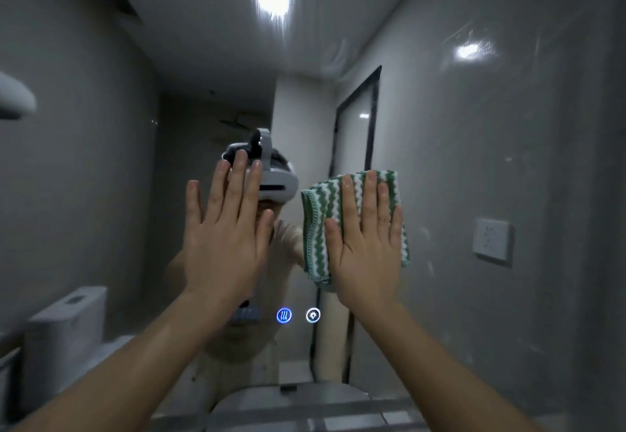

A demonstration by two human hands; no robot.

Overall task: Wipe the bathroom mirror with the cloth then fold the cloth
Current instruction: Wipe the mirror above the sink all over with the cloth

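The bathroom mirror (457, 126) fills nearly the whole view and reflects the room and a person wearing a headset. A green-and-white wavy-striped cloth (316, 225), folded over, lies flat against the glass right of centre. My right hand (367, 242) presses on it with the palm flat and the fingers spread upward. My left hand (227, 231) is flat on the bare glass beside it, fingers apart, holding nothing. Smears and streaks show on the mirror's upper part.
Two lit touch icons (298, 315) glow on the glass below my hands. The mirror's bottom edge and a basin rim (291, 404) lie below. Reflected in the glass are a toilet (64, 330) at lower left, a wall socket (491, 238) at right and a dark-framed door (355, 126).
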